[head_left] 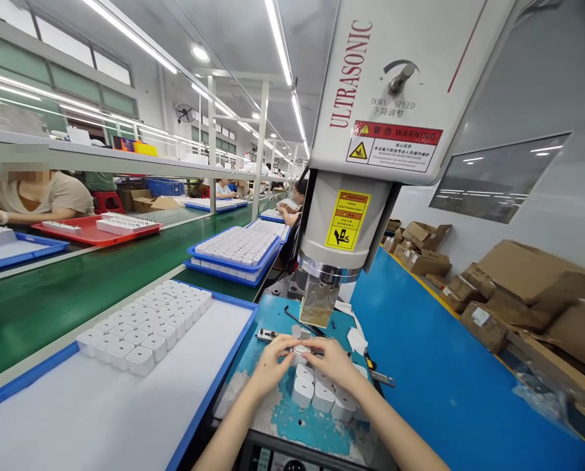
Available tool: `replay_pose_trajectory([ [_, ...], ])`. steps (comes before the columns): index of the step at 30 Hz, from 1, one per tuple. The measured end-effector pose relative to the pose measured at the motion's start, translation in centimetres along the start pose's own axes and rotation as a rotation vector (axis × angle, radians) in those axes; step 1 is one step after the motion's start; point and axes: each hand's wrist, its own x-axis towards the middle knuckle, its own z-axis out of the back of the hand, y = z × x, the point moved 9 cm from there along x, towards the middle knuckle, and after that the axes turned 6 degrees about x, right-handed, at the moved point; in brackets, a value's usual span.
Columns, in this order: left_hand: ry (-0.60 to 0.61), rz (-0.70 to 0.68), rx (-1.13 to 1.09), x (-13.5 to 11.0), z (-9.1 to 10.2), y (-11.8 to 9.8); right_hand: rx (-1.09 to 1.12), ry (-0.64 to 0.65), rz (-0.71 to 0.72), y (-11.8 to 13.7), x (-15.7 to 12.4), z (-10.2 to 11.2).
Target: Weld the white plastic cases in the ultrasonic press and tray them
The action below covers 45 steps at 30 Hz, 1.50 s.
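Observation:
My left hand and my right hand meet under the ultrasonic machine's metal horn. Between their fingertips is a small white charger housing, gripped from both sides; part of it is hidden by the fingers. Just in front of it, several like white housings stand grouped on the worn teal machine base, partly covered by my right forearm. To the left, a blue tray lined with white holds rows of the same rounded housings, each with a small slot on top.
A hex key, a wrench and a white scrap lie around the base. Stacked blue trays and a red tray sit along the green conveyor. Co-workers sit beyond. Cardboard boxes line the right wall.

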Motion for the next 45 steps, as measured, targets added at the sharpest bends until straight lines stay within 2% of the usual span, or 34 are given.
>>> replay_pose_trajectory([
  [7, -0.021, -0.022, -0.029, -0.1, 0.3, -0.7, 0.192, -0.117, -0.089, -1.3, 0.1, -0.2],
  [10, -0.034, -0.014, -0.054, -0.2, 0.5, -0.8, 0.138, -0.117, -0.066, -1.0, -0.2, -0.1],
  [15, -0.081, 0.036, -0.153, -0.3, 0.9, 0.3, 0.05, -0.014, 0.013, -0.5, -0.8, -0.5],
  [19, -0.094, 0.067, -0.195, -0.2, 1.0, 1.1, 0.065, -0.059, 0.005, -1.1, -0.9, -0.4],
  [22, -0.098, 0.093, -0.208, -0.1, 1.2, 1.5, 0.085, -0.137, 0.005, -2.1, -1.0, 0.3],
  [26, -0.147, 0.142, -0.186, 0.0, 1.8, 2.4, 0.054, -0.266, -0.029, -4.5, -1.1, 2.4],
  [29, -0.178, 0.155, -0.164, 0.1, 2.0, 2.9, 0.025, -0.305, -0.052, -6.0, -0.8, 3.5],
  [35, -0.205, 0.176, -0.142, 0.3, 2.2, 3.6, 0.051, -0.266, -0.064, -6.9, 0.6, 3.6],
  [45, -0.166, 0.182, -0.115, 0.2, 2.0, 3.4, 0.093, -0.144, -0.123, -6.8, 1.0, 2.9],
])
